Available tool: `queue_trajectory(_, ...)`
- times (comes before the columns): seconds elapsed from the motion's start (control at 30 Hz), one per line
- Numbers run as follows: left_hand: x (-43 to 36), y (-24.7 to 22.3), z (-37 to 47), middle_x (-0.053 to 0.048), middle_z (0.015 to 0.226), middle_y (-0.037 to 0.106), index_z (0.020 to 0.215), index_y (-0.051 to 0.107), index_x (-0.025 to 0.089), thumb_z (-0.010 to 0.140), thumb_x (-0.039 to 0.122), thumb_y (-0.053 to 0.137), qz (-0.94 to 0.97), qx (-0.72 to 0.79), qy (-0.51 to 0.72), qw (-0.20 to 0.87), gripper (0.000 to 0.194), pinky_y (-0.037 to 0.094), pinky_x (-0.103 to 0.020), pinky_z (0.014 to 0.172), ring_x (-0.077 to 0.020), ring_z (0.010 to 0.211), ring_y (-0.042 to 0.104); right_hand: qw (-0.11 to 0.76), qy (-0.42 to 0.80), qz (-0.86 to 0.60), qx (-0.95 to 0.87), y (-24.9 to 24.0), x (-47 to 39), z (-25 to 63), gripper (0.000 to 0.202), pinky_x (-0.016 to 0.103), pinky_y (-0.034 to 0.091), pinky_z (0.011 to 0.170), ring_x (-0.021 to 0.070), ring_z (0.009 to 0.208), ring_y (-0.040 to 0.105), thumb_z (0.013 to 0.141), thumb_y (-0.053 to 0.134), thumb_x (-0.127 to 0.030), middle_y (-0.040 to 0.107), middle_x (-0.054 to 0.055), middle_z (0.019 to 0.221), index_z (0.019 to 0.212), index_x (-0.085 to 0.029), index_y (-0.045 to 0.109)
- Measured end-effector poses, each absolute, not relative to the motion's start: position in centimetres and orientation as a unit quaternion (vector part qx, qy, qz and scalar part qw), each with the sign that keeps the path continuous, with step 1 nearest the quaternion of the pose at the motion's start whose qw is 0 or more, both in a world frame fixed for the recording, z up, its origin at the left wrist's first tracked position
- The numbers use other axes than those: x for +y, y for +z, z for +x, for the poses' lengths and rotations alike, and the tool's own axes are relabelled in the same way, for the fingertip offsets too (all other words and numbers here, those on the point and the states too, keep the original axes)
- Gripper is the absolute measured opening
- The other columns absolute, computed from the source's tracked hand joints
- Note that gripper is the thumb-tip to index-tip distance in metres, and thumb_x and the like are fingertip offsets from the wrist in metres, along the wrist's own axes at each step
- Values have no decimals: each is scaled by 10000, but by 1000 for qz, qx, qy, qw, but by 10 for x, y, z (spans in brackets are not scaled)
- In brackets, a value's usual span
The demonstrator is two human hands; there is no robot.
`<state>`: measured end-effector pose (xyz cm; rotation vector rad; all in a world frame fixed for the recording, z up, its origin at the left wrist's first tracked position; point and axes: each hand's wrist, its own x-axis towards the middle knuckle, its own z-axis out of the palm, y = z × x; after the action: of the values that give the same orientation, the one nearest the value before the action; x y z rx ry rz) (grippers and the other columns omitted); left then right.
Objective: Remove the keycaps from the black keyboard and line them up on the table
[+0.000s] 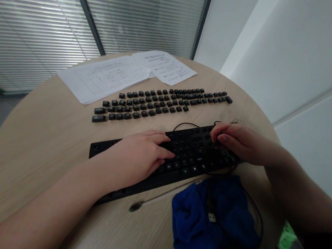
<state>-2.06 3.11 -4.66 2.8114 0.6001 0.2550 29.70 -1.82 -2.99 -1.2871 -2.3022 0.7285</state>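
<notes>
A black keyboard (150, 182) lies across the table in front of me, some keycaps still on it and its left end bare of caps. My left hand (139, 154) rests palm down over its middle, fingers stretched and apart, covering part of the keys. Over the right end, my right hand (238, 140) has its fingers curled together around a wire keycap puller (238, 123); its thin wire shows above the knuckles, the rest is hidden. Beyond the keyboard, several loose black keycaps (150, 106) stand in rows.
Printed papers (107, 77) lie at the far side of the round wooden table (43, 136). Nearer me are a thin brush (137, 206), a crumpled blue cloth (195, 225) and a cable with a USB plug (212, 217) over it. A white wall (310, 53) stands right.
</notes>
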Motion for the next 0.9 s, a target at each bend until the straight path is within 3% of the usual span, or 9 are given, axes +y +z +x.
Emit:
queue_trajectory(0.27, 30, -45, -20, -124, 1340, 733, 1184, 831, 278, 950, 162, 629, 968, 211, 75, 117, 330, 529, -461, 1129, -298, 1266, 681, 163, 187, -429, -869, -25, -26, 285, 196, 276, 457, 642, 150, 664, 610, 1074, 491, -288, 690, 16, 825, 990, -211, 651)
queue_trajectory(0.67, 30, -46, -19, -131, 1293, 748, 1158, 835, 267, 977, 175, 603, 970, 202, 90, 104, 308, 554, -463, 1092, -303, 1218, 701, 129, 236, -408, -873, -24, -21, 292, 123, 285, 504, 713, 172, 775, 682, 1024, 599, -309, 734, 27, 909, 1047, -218, 678)
queue_trajectory(0.9, 27, -51, -19, -116, 1274, 752, 1308, 769, 330, 1019, 155, 565, 973, 193, 106, 62, 394, 544, -433, 1078, -283, 1226, 694, 119, 242, -417, -868, -29, -14, 293, 70, 307, 530, 744, 193, 803, 721, 996, 620, -254, 756, 37, 911, 1014, -221, 680)
